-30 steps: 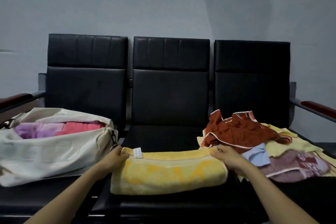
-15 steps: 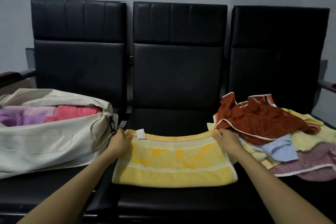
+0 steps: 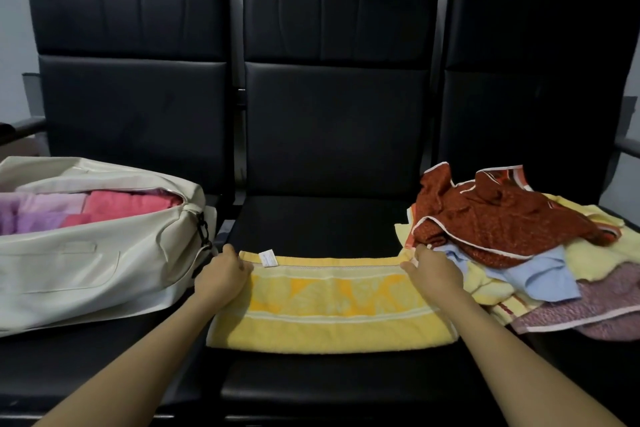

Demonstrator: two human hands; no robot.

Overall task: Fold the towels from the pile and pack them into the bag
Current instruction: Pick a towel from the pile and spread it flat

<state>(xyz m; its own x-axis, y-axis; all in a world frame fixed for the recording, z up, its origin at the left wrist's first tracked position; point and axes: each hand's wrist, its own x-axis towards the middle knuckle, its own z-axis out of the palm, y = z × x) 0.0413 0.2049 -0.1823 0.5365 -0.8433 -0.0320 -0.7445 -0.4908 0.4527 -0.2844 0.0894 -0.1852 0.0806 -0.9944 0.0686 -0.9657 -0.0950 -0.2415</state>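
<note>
Fingers of left hand and right hand: curled, pinching far corners of yellow towel stretched between them. Soft, light, floppy; grip corners.

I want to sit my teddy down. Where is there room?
The middle seat is bare behind the yellow towel, between the bag and the pile. A strip of the left seat is free in front of the bag. The pile crowds the right seat.

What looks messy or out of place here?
Only the pile on the right seat: a rust-red towel lies crumpled over blue, pale yellow and pink ones. The yellow towel lies flat on the middle seat, left hand and right hand holding its far corners. Nothing looks spilled or torn.
</note>
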